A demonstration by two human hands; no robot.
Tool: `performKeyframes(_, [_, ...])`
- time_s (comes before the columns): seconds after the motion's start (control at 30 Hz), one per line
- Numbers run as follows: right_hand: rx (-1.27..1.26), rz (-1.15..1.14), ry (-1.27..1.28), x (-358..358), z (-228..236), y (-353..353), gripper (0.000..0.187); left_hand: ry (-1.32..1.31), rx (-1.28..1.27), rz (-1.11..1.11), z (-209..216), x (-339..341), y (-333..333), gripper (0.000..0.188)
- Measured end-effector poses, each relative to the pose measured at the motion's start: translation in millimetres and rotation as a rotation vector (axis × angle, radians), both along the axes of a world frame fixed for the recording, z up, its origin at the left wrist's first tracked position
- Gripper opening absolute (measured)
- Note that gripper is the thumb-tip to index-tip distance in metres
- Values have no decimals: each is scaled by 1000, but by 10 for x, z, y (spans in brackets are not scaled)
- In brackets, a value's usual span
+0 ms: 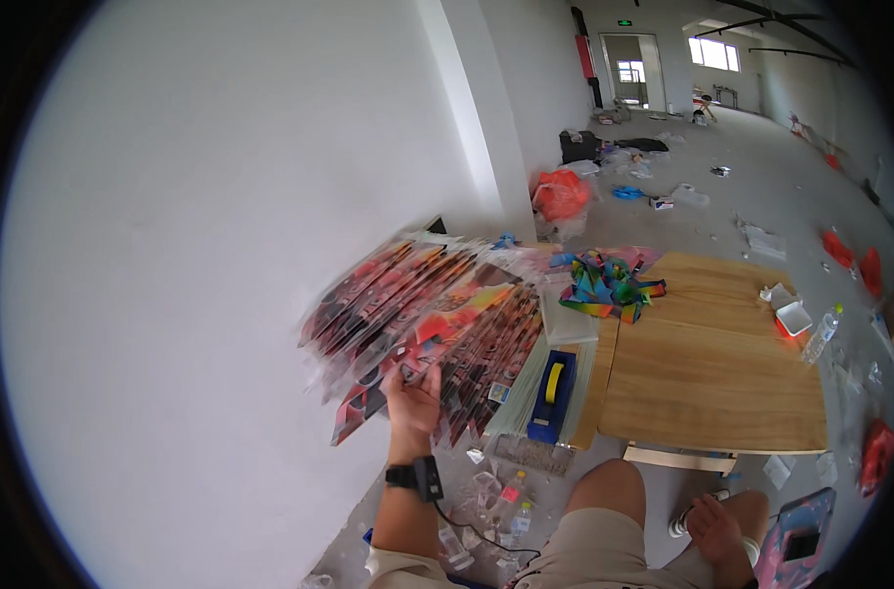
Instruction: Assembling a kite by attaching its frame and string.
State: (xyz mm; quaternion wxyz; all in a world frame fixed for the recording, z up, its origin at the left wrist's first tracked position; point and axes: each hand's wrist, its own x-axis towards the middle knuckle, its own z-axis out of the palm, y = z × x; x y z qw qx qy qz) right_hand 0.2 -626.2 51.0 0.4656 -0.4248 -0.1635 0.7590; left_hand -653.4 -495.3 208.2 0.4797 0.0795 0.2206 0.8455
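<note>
My left hand reaches to the piles by the wall, its fingers closed on a long flat plastic packet printed in red, orange and black. The packet is tilted across the others and partly smeared by motion. Under and beside it lie several similar packets, fanned in overlapping rows. My right hand rests by my right thigh, fingers loosely stretched, holding nothing I can see. Right of the packets, a blue tape dispenser with a yellow roll stands on a stack of pale flat strips.
A wooden table stands to the right, with rainbow-coloured fabric at its far left corner. A white and red box and a clear bottle are at its right edge. Bottles and scraps litter the floor. A white wall borders the left.
</note>
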Motion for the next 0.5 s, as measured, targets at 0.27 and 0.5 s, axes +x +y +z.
performKeyframes(0.27, [-101, -116, 80, 22, -92, 115, 42, -84, -168, 34, -134, -656, 611, 37])
performKeyframes(0.5, [-127, -159, 40, -107, 83, 155, 40, -181, -117, 93, -185, -912, 887, 40])
